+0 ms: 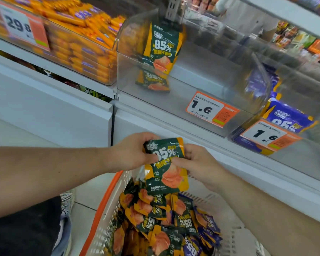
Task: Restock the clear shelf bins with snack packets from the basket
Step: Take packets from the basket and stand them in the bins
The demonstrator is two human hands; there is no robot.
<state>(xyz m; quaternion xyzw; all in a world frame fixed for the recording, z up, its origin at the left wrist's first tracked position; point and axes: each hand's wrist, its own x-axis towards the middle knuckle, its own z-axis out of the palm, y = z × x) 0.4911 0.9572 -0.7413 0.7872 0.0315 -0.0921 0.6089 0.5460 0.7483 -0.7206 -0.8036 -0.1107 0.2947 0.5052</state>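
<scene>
Both hands hold one green and orange snack packet [166,167] upright above the basket [107,215]. My left hand [135,152] grips its upper left corner, and my right hand [196,161] pinches its right edge with thumb on the front. The white basket with an orange rim holds several green and purple packets [161,224]. The clear shelf bin [201,89] directly above holds two green packets [163,47], one upright at the back and one lower [153,80] near the front wall.
A bin of orange packets [81,43] with a 29.8 price tag sits to the left. A bin of purple packets [286,119] sits to the right. Price tags reading 1.6 [211,111] hang on the bin fronts. White shelf panels run below.
</scene>
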